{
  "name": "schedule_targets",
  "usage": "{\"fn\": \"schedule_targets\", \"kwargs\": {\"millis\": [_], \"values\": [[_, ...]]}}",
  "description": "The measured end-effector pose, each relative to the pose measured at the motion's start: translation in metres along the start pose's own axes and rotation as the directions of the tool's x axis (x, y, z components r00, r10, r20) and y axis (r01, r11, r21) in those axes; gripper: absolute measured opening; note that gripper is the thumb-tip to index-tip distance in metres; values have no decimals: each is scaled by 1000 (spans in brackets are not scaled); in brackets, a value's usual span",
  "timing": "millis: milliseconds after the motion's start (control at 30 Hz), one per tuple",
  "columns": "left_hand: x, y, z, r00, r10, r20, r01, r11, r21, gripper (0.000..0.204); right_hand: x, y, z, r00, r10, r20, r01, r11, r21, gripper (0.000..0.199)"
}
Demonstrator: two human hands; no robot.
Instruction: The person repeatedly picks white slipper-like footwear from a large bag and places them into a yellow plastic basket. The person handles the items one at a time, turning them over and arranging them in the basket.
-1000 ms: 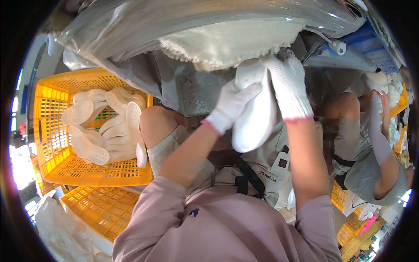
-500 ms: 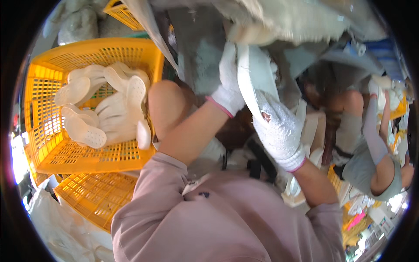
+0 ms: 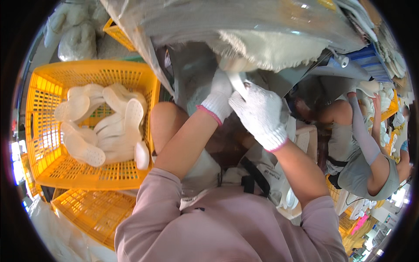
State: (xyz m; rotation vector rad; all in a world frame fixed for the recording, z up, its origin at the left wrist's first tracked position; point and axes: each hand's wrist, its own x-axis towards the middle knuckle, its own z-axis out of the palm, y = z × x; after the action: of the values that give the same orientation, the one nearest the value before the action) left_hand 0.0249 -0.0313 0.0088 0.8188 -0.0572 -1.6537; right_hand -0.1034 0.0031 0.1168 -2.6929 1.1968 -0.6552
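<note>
My left hand (image 3: 221, 96) and my right hand (image 3: 262, 114), both in white knit gloves with pink cuffs, are raised in front of me, closed on a white insole (image 3: 238, 85). It is turned edge-on between them, so only a narrow strip shows. Its far end is right at a pale round wheel (image 3: 238, 65), blurred, under a plastic-covered hood; whether they touch I cannot tell. My left fingertips are partly hidden in the dark recess. The right fingers curl round the near end of the insole.
At my left stands a yellow perforated crate (image 3: 94, 183) with several white insoles (image 3: 114, 131). Another yellow crate (image 3: 94, 214) lies below it. Frayed, dusty plastic sheeting (image 3: 279, 48) hangs over the wheel. On the right a co-worker (image 3: 369, 170) sits close by, holding a white piece.
The insole has turned from showing its long side to edge-on. My right hand has moved up and slightly left, the left hand slightly down and left. The view has shifted upward.
</note>
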Motion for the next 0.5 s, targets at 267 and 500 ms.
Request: {"fn": "schedule_targets", "kwargs": {"millis": [267, 500], "values": [[-9, 24, -11, 960, 168, -225, -25, 850, 527, 45, -2, -6, 31, 966, 159, -204, -82, 936, 342, 25], [-26, 28, -32, 827, 336, 451, -295, -423, 857, 49, -18, -14, 29, 962, 127, -240, -70, 970, 233, 20]]}}
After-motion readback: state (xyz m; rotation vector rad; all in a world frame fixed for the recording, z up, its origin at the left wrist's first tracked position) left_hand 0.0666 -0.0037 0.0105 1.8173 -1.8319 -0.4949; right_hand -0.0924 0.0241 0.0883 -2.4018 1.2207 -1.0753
